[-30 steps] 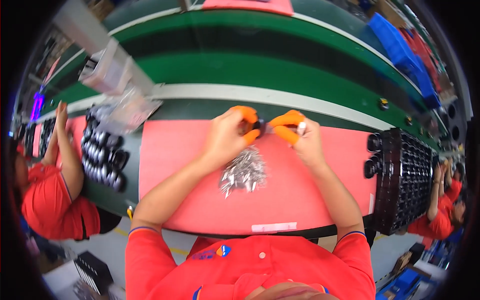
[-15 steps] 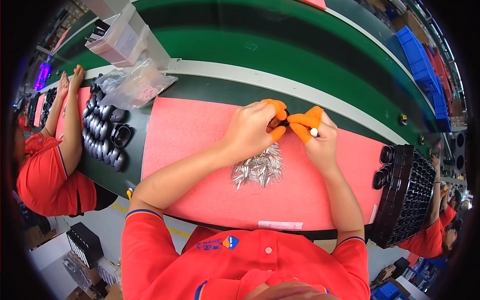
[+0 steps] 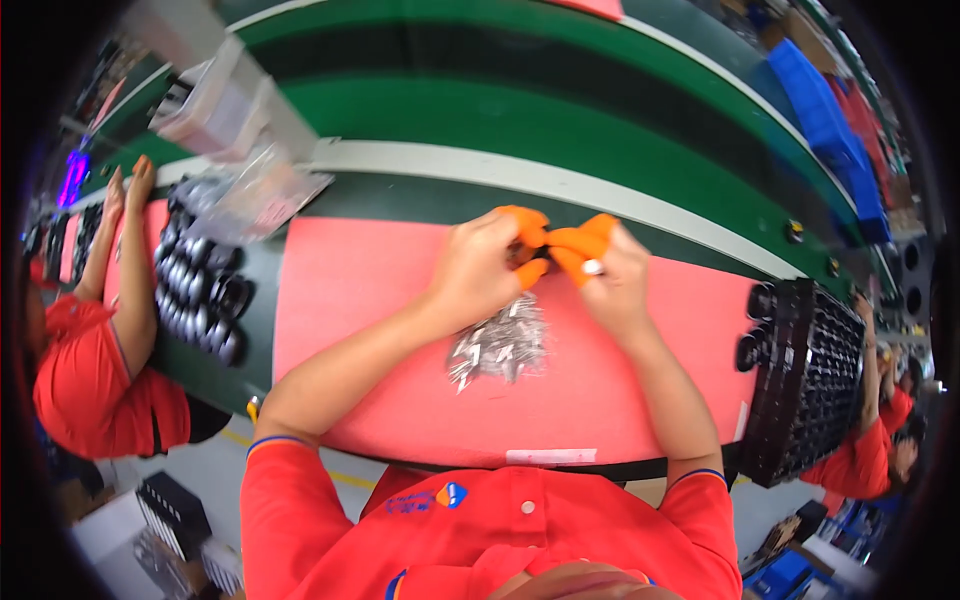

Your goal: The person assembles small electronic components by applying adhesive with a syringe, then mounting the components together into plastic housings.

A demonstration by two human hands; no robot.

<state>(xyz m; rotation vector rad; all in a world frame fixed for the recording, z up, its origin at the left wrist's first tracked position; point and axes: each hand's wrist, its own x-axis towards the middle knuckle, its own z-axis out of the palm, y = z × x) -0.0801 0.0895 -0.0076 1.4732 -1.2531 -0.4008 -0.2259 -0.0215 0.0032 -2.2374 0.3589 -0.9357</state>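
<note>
Orange finger covers sit on the fingertips of both hands, which meet over the far middle of a pink mat [image 3: 350, 300]. My left hand [image 3: 478, 265] is closed round a small dark part [image 3: 520, 253], mostly hidden by the fingers. Pinched against its right side are the fingertips of my right hand [image 3: 618, 275]. A small white round piece [image 3: 593, 267] shows at the right hand's fingers; whatever else that hand grips is hidden. Just below the left hand lies a loose pile of thin silvery metal pins [image 3: 500, 345] on the mat.
Rows of glossy black curved parts [image 3: 195, 290] lie left of the mat. Beyond them are a plastic bag [image 3: 262, 200] and a clear bin [image 3: 215, 105]. A black tray [image 3: 800, 385] of black parts stands right. Co-workers in red sit on both sides; blue bins [image 3: 825, 130] are far right.
The view has shifted slightly, so the bench and hands appear a little further left. Both hands stay together at the dark part, with little change in their grip.
</note>
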